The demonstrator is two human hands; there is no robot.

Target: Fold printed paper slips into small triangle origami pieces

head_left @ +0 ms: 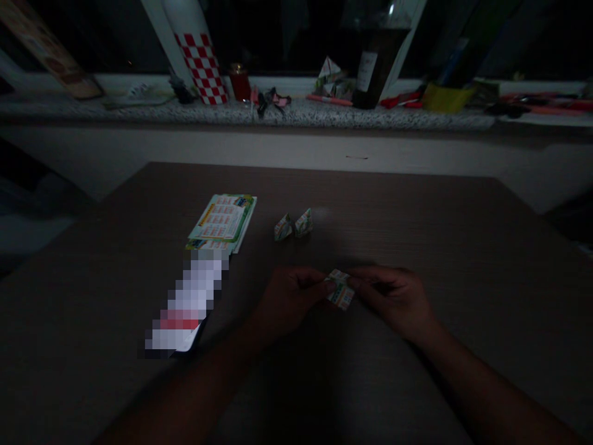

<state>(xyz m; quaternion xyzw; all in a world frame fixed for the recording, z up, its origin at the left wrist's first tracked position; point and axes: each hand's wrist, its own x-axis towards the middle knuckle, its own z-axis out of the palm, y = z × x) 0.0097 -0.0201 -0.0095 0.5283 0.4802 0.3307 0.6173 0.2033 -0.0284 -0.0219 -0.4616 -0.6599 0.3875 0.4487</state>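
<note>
A small piece of printed paper (340,290), partly folded, is pinched between both my hands just above the dark wooden table (417,210). My left hand (290,300) grips its left edge with closed fingers. My right hand (393,296) grips its right edge, fingers also closed. Two small folded paper shapes (293,225) lie side by side on the table beyond my hands.
A stack of printed paper sheets (223,222) lies to the left, with a blurred flat item (188,306) below it. The stone windowsill (278,112) behind holds a red-checked tube (199,52), a dark bottle (375,59), a red jar (239,81) and scattered clutter.
</note>
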